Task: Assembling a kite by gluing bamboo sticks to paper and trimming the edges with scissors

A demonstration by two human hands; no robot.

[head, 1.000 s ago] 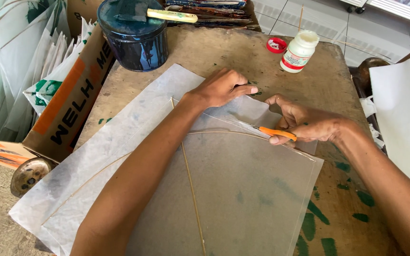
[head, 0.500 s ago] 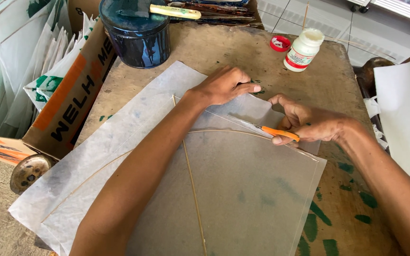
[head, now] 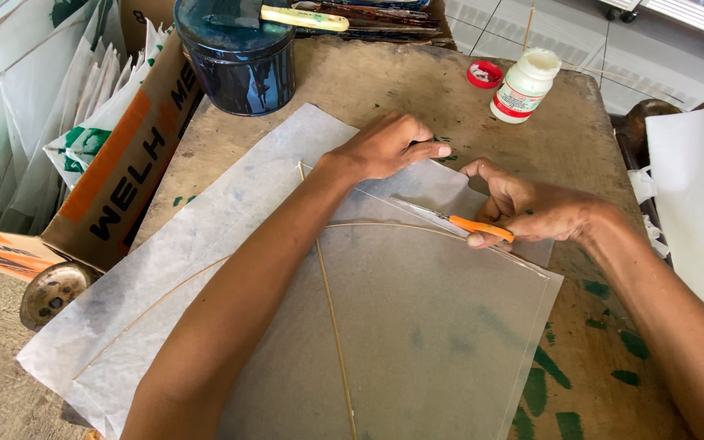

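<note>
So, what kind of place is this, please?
Probably a small kite-making workshop: thin paper with stick frame on a worn table, glue bottle, dark paint tin, finished kites stacked left.

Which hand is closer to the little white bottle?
The right hand. It sits just below the white bottle, holding an orange-handled cutter. The left hand lies farther left, flat on the paper.

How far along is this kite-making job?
Done: thin bamboo sticks already lie crossed on the translucent grey paper sheet. In hand: the left hand presses the paper flat while the right hand works an orange-handled cutter along its upper edge. Left: the other edges look untrimmed.
</note>
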